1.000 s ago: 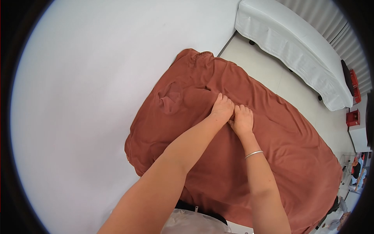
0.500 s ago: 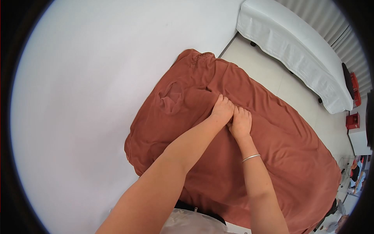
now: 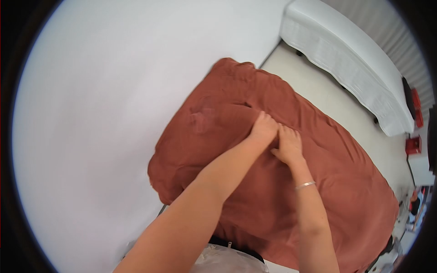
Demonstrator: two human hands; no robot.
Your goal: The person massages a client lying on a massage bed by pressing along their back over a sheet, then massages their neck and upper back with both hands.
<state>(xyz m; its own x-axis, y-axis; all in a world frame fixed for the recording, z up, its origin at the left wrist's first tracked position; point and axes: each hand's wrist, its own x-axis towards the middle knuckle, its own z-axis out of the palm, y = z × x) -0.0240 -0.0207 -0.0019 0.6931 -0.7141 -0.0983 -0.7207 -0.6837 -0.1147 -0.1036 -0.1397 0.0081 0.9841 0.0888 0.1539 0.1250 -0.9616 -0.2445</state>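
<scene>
A rust-brown cloth cover [image 3: 337, 182], like bedding, lies spread and wrinkled in front of me. My left hand [image 3: 265, 128] is closed on a raised fold near its middle. Just to the right, my right hand [image 3: 290, 142] rests on the same cloth with its thumb held apart from the fingers. A silver bangle [image 3: 305, 185] circles the right wrist. Left of the hands, a lighter, blurred patch [image 3: 202, 117] shows in the cover. A small dark gap shows in the cloth above my left hand. What lies under the cover is hidden.
A white wall [image 3: 100, 100] rises along the left. At the upper right stands a long, white-draped piece of furniture [image 3: 346, 63] on dark feet, across pale floor [image 3: 314, 86]. A red box [image 3: 413, 145] and cluttered items [image 3: 421, 204] are at the right edge.
My right hand has moved slightly right and down, away from the left, and its thumb has spread. The left hand has shifted a little right. The patch in the cover looks flatter and blurred.
</scene>
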